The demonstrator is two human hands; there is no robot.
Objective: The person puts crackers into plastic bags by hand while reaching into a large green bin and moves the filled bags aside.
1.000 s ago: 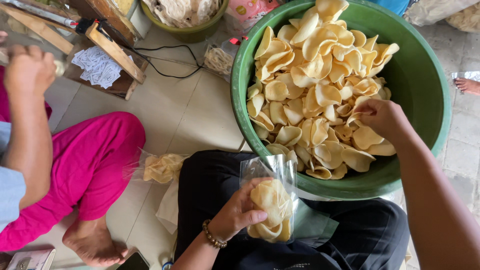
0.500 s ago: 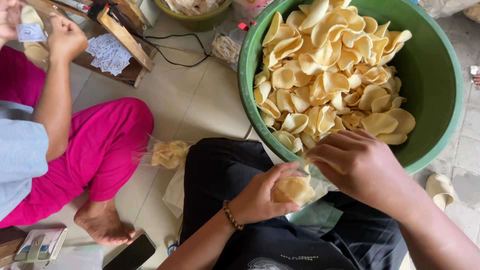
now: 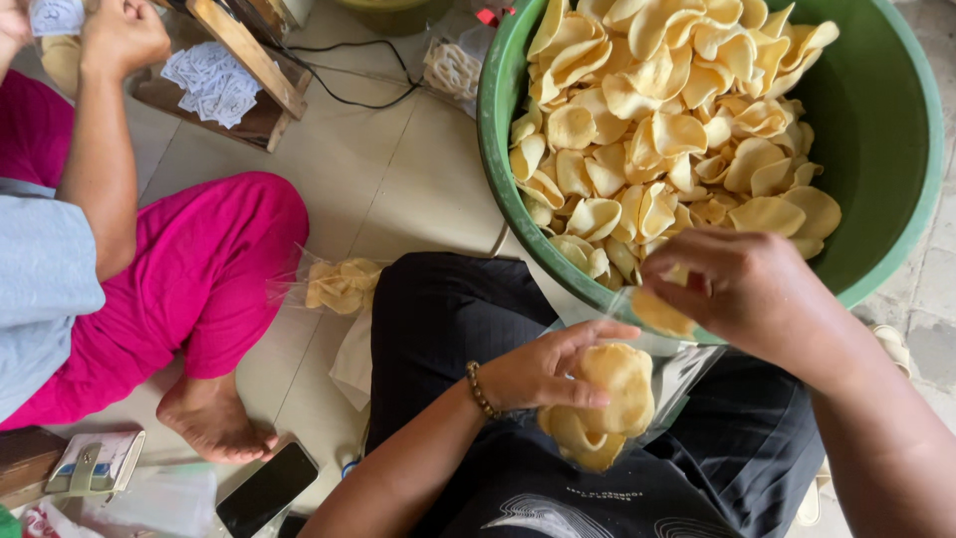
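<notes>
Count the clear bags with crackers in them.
2: one bag held in the left hand over the lap, one filled bag on the floor beside the pink trousers. Others may be hidden.

co-worker in pink trousers (image 3: pixel 189 269) sat at floor's left edge, bare foot (image 3: pixel 211 418) on tiles | filled clear packet (image 3: pixel 342 285) lay beside that knee | black phone (image 3: pixel 267 488) near bottom edge | wooden frame (image 3: pixel 245 50) with white paper labels (image 3: pixel 212 82) at top-left corner | black cable (image 3: pixel 354 85) ran along top edge
</notes>
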